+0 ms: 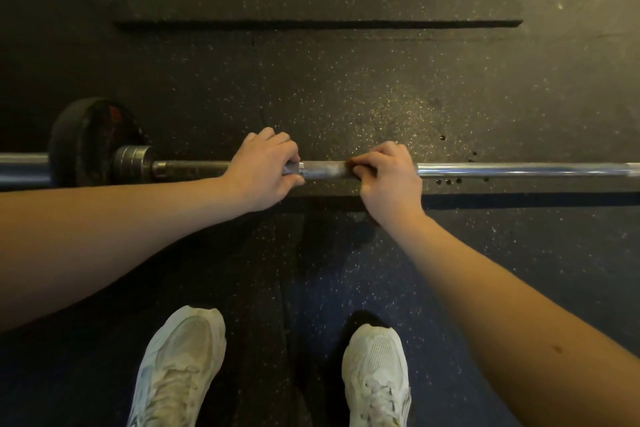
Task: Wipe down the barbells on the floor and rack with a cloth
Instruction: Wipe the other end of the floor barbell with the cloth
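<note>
Barbell (519, 170), long axis left-right, fingers (277, 140) of left hand (261, 172) and right hand (391, 178) gripping it

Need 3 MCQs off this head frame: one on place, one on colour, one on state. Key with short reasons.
1. On which side of the left hand is the weight plate?
A) its left
B) its right
C) under it

2. What colour are the shoes?
A) black
B) white
C) red

3. How do the left hand and the right hand meet the barbell?
A) both grip the shaft
B) only the left grips it
C) neither touches it

Key:
1 A: the plate sits on the bar's left end, beyond the left hand.
2 B: both shoes at the bottom of the frame are white.
3 A: the fingers of each hand curl round the shaft.
</note>
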A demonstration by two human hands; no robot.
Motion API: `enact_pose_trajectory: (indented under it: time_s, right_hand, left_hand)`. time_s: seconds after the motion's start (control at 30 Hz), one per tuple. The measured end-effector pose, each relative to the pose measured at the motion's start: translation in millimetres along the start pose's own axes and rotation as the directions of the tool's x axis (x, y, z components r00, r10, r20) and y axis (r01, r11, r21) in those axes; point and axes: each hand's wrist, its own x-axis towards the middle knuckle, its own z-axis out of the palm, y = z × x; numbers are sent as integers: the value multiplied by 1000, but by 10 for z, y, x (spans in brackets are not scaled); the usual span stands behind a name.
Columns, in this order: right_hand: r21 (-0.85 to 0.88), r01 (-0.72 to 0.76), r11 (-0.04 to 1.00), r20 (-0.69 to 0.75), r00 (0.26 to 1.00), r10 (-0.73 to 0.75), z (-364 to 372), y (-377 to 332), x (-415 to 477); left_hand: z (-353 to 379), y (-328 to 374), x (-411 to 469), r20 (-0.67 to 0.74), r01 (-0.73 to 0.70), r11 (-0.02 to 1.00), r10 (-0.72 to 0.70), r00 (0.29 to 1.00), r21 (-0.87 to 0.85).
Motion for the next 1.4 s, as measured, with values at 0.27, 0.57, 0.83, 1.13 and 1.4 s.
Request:
enact_pose_trajectory:
  time_s: [0.27, 0.57, 0.83, 1.13, 1.4]
  right_hand:
    - [10, 156, 988, 54, 986, -156, 226, -517, -20]
    - [-34, 72, 997, -41, 996, -73, 134, -198, -55]
    - [-14, 162, 987, -19, 987, -163, 134, -163, -95]
    - [51, 109, 993, -78, 991, -105, 272, -436, -131]
    - [34, 79, 996, -25, 997, -78, 51, -56, -113]
  left_hand:
    - [-2, 19, 6, -3, 8, 1000, -8, 1000, 7]
    - [-21, 1, 6, 1, -1, 1000, 1, 1000, -27]
    - [32, -17, 12, -16, 11, 1000, -11, 1000, -22]
    - [55, 6, 24, -28, 25, 999, -25, 999, -25]
    - [28, -33, 9, -7, 9, 1000, -10, 1000, -22]
